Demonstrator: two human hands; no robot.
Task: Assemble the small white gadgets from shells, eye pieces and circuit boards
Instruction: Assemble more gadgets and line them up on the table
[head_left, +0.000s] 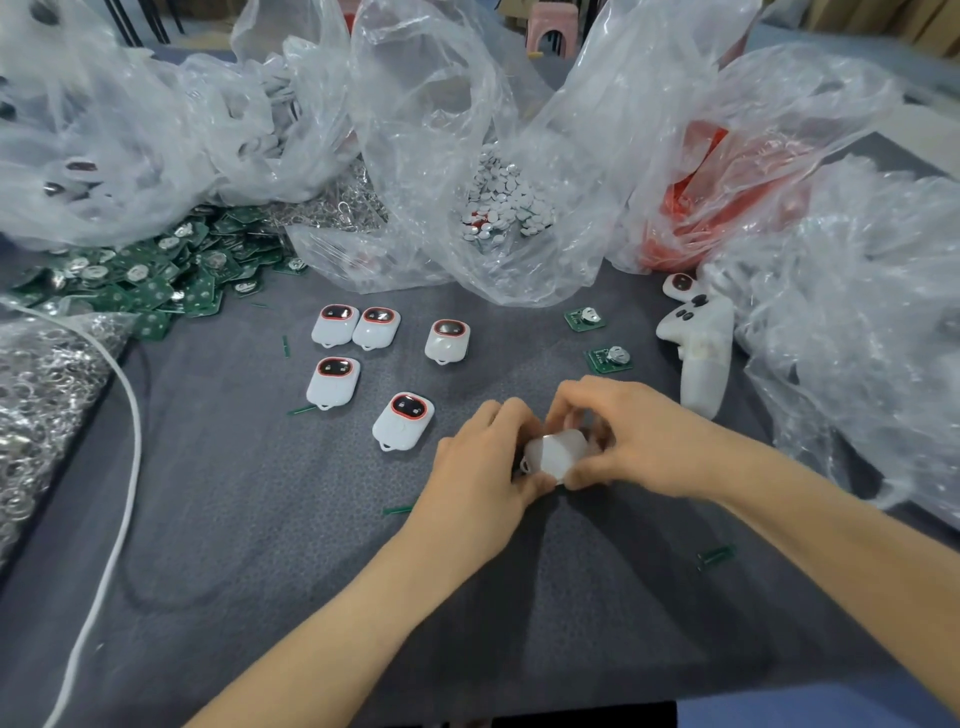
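**A:** Both hands grip one white gadget (553, 457) over the near middle of the tabletop (260, 545). The left hand (483, 467) curls round its left end and the right hand (639, 441) pinches the other side.

**B:** I'd squeeze evenly round the seam, thumbs opposite fingers, so the halves close without trapping the board.

**A:** Five finished gadgets (402, 421) lie mid-table, and two loose circuit boards (608, 358) lie toward the right edge.

**B:** Grey cloth covers the top. Clear bags (467, 130) are heaped along the far edge, with a pink stool (553, 26) beyond.

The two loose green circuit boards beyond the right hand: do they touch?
Apart. Head view shows bare cloth between the upper board and lower board.
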